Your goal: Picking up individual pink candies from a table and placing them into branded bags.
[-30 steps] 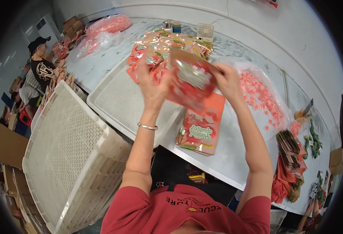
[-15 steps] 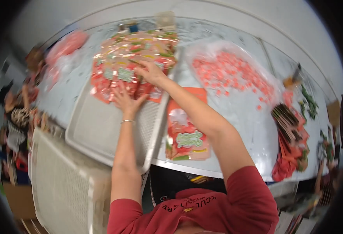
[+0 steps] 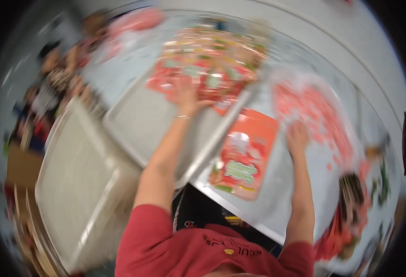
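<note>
Red and pink glossy pouches [image 3: 207, 60] lie in overlapping rows across the far half of a white plastic tray [image 3: 140, 127]. Over their near edge my left hand [image 3: 186, 99] rests with fingers stretched out and thumb apart, a bracelet at its wrist. On the table to the right, my right hand [image 3: 298, 137] is beside the near edge of a heap of small pink pieces [image 3: 311, 106] on clear plastic. Motion smears its fingers, so its grip does not show. Between the tray and this hand lies a flat orange-red pouch [image 3: 246, 157].
A white perforated crate [image 3: 80, 184] stands tilted at the left, below the table edge. Dark flat stacked pieces [image 3: 352, 196] and red bags [image 3: 334, 235] sit at the table's right side. A pink bag [image 3: 140, 21] lies far left. Other people [image 3: 57, 69] are beyond the left edge.
My right hand has left the pouches in the tray and moved right to the pink pieces. My left hand stays on the pouches. The whole view has swung, shifting the table rightward.
</note>
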Motion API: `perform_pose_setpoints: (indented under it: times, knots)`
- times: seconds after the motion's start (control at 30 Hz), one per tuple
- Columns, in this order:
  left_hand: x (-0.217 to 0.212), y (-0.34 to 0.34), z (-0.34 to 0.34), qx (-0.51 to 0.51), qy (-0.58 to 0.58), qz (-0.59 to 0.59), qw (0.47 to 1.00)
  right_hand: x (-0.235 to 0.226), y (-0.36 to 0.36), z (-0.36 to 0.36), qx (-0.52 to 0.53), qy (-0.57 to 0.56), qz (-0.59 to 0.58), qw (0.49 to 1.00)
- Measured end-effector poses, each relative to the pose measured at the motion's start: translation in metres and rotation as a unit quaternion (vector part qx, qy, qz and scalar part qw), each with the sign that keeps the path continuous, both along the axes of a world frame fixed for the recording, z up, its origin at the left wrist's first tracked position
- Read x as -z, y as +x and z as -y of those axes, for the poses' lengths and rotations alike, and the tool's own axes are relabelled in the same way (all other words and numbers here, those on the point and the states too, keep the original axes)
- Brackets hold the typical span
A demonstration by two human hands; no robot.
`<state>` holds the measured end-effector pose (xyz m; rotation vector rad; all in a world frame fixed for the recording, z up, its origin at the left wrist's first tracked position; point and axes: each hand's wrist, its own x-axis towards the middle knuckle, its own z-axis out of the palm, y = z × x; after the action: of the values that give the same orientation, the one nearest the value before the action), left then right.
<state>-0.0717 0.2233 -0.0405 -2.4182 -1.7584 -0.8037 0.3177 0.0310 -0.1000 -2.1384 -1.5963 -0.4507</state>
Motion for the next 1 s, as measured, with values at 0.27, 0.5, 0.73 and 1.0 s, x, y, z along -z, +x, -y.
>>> perform_pose_setpoints:
  times: [0.27,0.5,0.73,1.0]
  knots:
    - [-0.023,0.046,0.121,0.188,0.051,0.141,0.971,-0.003,0.001,0.100,-0.050,0.005,0.072,0.996]
    - [-0.009,-0.005,0.257,0.390,-0.014,0.004,0.921,-0.017,-0.020,0.151,0.014,-0.050,0.011,0.999]
    - [-0.006,0.026,0.262,0.446,-0.038,0.040,0.893,-0.032,-0.045,0.216,0.079,0.092,-0.140,0.983]
    - [-0.033,0.051,0.242,0.372,-0.304,0.076,0.874,-0.089,-0.153,0.191,-0.155,0.123,-0.267,0.943]
